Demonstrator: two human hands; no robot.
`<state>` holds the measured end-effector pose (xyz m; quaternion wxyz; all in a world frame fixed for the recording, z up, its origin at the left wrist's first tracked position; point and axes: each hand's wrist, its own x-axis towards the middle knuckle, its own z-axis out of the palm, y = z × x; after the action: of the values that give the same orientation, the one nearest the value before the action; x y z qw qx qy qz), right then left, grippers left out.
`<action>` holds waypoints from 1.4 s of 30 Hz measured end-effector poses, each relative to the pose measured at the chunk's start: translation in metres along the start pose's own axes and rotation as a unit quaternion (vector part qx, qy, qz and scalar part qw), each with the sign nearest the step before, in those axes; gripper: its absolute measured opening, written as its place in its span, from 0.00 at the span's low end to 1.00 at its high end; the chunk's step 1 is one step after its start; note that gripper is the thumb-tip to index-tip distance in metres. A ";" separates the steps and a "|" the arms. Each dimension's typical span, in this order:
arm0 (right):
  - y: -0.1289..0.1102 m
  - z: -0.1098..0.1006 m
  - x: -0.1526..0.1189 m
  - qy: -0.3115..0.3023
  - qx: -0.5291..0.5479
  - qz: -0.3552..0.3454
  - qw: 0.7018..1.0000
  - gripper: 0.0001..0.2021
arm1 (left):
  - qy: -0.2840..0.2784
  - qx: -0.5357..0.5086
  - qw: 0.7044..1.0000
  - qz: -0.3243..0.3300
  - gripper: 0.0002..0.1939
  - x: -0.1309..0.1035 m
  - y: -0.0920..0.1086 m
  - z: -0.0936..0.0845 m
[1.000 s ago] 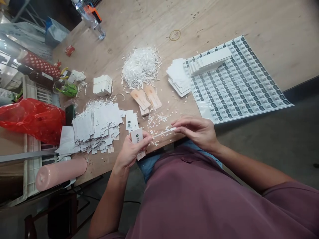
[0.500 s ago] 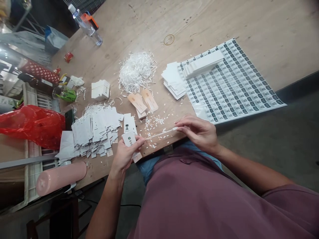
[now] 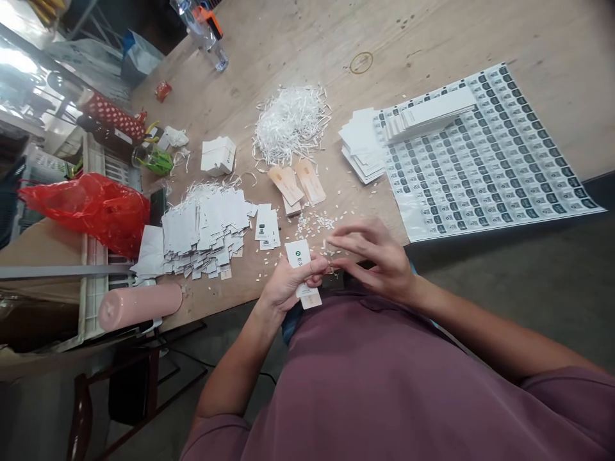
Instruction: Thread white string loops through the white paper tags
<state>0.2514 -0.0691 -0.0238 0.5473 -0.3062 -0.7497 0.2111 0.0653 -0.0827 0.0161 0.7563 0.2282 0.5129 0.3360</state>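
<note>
My left hand is closed around a small white hang tag with a green logo. A tan-printed card pokes out below the same fingers. Just right of it, my right hand has thumb and fingers apart, slightly blurred by motion. Its fingertips come close to my left thumb, and I see nothing plainly held between them. Small white bits lie scattered on the table beyond both hands. Two or so printed tags rest left of those bits.
Left stands a heap of white tags, with a pink bottle and a red plastic bag beyond. Farther back are a pile of white strings, tan cards, stacked white cards and a printed sticker sheet.
The white string stretched between my hands no longer shows. My hands have come closer together, and my right fingers have spread. The camera view has shifted, moving table items rightward in the picture.
</note>
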 end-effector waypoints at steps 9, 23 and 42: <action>-0.009 0.000 0.005 -0.070 0.020 -0.040 0.997 0.12 | -0.039 -0.007 0.999 0.013 0.20 -0.009 0.002 -0.008; -0.016 0.014 0.021 -0.198 0.194 0.209 0.938 0.08 | -0.053 -0.168 0.984 0.007 0.34 -0.027 -0.039 -0.003; -0.023 0.020 0.026 -0.065 -0.011 -0.050 0.997 0.05 | 0.005 -0.188 0.978 0.086 0.25 -0.037 -0.034 -0.006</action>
<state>0.2213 -0.0671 0.0026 0.5043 -0.2598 -0.8002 0.1948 0.0595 -0.1330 0.0135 0.7514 0.1237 0.4224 0.4916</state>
